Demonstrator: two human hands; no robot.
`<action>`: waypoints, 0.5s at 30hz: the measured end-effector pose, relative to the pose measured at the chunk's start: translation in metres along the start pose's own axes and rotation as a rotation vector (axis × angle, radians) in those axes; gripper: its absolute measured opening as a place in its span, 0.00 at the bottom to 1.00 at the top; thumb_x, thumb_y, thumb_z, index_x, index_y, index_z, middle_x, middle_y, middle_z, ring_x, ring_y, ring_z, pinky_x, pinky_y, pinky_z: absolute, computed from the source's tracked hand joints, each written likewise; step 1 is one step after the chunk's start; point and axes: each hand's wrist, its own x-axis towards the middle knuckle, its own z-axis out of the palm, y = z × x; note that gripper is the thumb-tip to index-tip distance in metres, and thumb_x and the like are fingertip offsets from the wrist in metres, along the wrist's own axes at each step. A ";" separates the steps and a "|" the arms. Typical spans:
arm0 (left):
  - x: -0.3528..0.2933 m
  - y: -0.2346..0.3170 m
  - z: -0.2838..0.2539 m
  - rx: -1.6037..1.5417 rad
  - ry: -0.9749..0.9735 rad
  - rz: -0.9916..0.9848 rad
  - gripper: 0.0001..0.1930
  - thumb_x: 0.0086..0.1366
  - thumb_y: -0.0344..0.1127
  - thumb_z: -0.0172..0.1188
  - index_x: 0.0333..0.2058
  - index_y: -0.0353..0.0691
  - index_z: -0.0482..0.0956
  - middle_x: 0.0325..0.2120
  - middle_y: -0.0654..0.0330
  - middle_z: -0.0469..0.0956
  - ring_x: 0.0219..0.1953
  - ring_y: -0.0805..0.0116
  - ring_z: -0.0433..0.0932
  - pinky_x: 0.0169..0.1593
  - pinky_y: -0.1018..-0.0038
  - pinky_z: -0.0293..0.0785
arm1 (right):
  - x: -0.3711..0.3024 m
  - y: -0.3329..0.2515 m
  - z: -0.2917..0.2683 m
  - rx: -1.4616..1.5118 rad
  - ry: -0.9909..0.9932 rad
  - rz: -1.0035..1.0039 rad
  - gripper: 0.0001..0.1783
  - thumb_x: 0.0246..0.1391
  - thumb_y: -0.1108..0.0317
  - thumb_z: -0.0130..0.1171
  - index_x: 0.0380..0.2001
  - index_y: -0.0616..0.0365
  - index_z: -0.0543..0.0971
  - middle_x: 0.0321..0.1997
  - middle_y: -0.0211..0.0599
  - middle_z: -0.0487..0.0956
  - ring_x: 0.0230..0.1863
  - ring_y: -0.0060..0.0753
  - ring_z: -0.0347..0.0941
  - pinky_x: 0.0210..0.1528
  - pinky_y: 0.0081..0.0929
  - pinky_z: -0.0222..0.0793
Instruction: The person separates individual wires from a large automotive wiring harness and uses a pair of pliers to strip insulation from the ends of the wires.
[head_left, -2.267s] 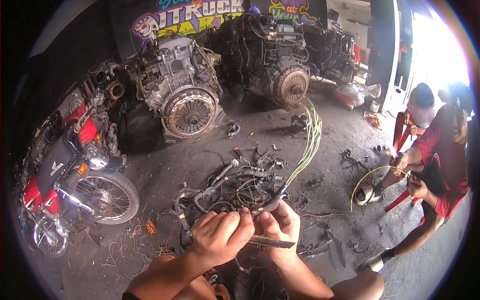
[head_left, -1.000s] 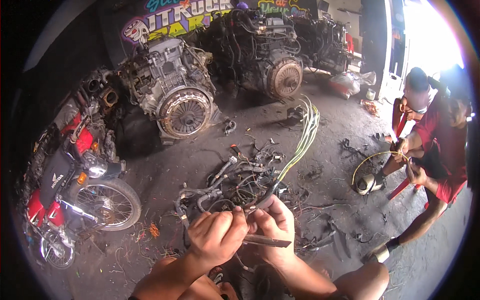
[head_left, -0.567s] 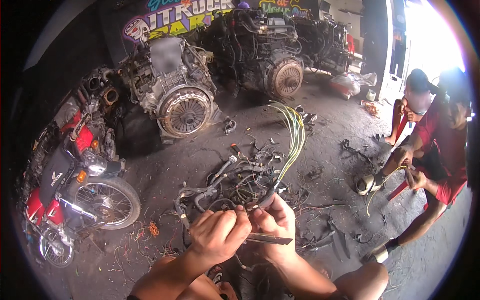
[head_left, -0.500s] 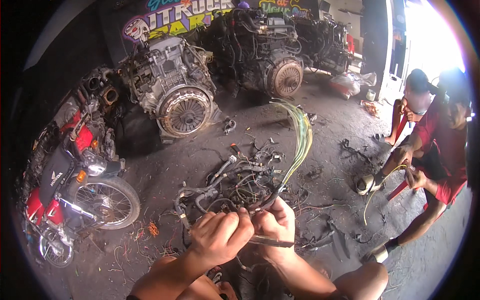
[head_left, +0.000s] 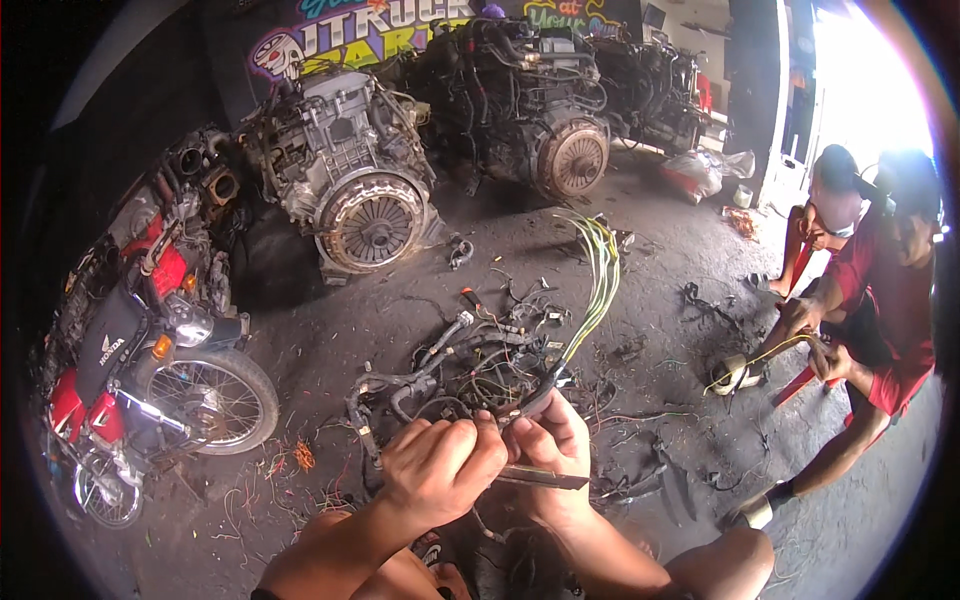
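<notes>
Both my hands are closed round a dark-sheathed wire harness, side by side above the floor. My left hand (head_left: 440, 470) pinches it with thumb and fingers at the left. Close beside it, my right hand (head_left: 552, 450) grips the sheath (head_left: 540, 400), thumb pressed on top. Out of that sheath a loose bundle of yellow-green wires (head_left: 603, 290) rises and fans out at its far end. A flat, blade-like metal strip (head_left: 540, 477) extends from beside my left fist across the heel of my right hand. Which hand grips the strip I cannot tell.
Beyond my hands, a tangled pile of harnesses (head_left: 480, 350) lies on the dark floor. Wire scraps (head_left: 235, 510) are scattered around. A motorcycle (head_left: 160, 400) stands left; large engines (head_left: 370, 190) stand behind. At right, a seated person (head_left: 890, 290) handles a yellow wire, another person (head_left: 835, 200) beyond.
The yellow-green wires have swung slightly and spread apart at their far end. The co-worker's yellow wire has moved up and left. My hands keep nearly the same place and grip.
</notes>
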 end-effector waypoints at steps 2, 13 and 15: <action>0.001 0.001 -0.001 -0.008 -0.019 0.015 0.12 0.60 0.34 0.64 0.39 0.32 0.79 0.27 0.59 0.72 0.22 0.67 0.75 0.26 0.70 0.70 | 0.000 0.001 -0.003 -0.006 0.003 -0.002 0.06 0.62 0.73 0.56 0.31 0.59 0.71 0.27 0.27 0.75 0.27 0.16 0.72 0.32 0.17 0.70; 0.007 0.002 0.005 -0.088 0.068 -0.131 0.07 0.55 0.30 0.65 0.33 0.40 0.78 0.22 0.65 0.67 0.20 0.72 0.72 0.24 0.74 0.67 | 0.004 0.002 0.002 -0.082 0.007 -0.041 0.08 0.62 0.74 0.59 0.31 0.59 0.70 0.29 0.28 0.76 0.30 0.17 0.72 0.34 0.18 0.70; 0.008 0.003 0.004 -0.175 0.024 -0.216 0.08 0.56 0.31 0.66 0.34 0.39 0.79 0.22 0.64 0.69 0.21 0.70 0.73 0.25 0.73 0.68 | 0.008 -0.003 -0.001 -0.268 0.009 0.008 0.10 0.62 0.72 0.61 0.30 0.58 0.70 0.29 0.26 0.75 0.31 0.14 0.70 0.35 0.16 0.67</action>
